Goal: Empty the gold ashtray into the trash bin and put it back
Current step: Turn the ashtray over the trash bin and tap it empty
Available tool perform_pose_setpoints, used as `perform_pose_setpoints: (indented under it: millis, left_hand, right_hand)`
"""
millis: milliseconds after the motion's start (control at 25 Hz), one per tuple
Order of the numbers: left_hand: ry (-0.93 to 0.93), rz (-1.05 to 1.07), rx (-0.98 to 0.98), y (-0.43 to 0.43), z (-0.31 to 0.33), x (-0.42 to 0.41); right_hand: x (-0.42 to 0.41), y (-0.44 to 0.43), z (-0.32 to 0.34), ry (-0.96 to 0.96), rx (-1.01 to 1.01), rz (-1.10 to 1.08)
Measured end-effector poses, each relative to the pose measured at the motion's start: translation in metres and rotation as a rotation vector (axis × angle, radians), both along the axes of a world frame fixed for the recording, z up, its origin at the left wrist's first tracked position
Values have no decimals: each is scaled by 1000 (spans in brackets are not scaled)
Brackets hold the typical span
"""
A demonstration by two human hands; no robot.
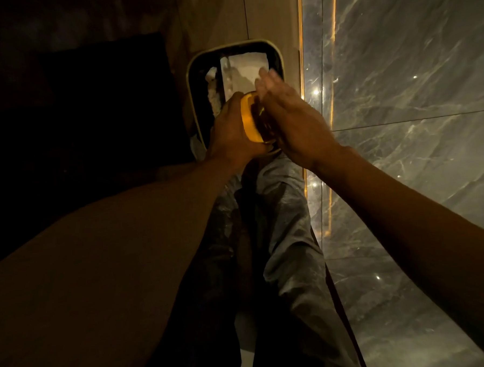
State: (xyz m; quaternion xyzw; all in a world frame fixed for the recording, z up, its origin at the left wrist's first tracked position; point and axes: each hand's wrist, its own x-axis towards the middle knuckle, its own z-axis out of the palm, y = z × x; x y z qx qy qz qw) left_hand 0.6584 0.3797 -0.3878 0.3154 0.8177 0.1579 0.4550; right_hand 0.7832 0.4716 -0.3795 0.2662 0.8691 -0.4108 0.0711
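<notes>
The gold ashtray (249, 118) is tipped on its edge over the trash bin (191, 73), its open side turned right. My left hand (229, 130) grips it from the left. My right hand (290, 116) is flat with fingers stretched out, lying against the ashtray's open side; its fingertips are blurred. The dark bin has a pale rim and holds white crumpled paper (243, 71). What lies inside the ashtray is hidden by my hands.
A grey marble wall (412, 90) with a lit gold strip (300, 40) runs down the right. A dark block (91, 107) stands left of the bin. My grey trouser legs (282, 223) are below the hands, on pale floor tiles (268, 13).
</notes>
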Motion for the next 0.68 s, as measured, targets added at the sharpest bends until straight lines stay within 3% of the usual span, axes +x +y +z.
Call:
perform_pose_setpoints:
  millis: [80, 240, 400, 520, 680]
  left_hand:
    - [2, 6, 3, 4, 0, -1]
    - [-3, -35, -19, 5, -4, -5]
    - [0, -9, 1, 9, -1, -5]
    - [-84, 44, -40, 14, -3, -4]
    - [-14, 7, -42, 14, -5, -4]
  right_hand:
    - [-2, -1, 1, 28, 51, -66]
    - [1, -9, -5, -113, -42, 147]
    - [0, -11, -3, -3, 25, 33]
    - [-1, -11, -6, -96, -46, 158]
    - [-9, -4, -2, 8, -1, -33]
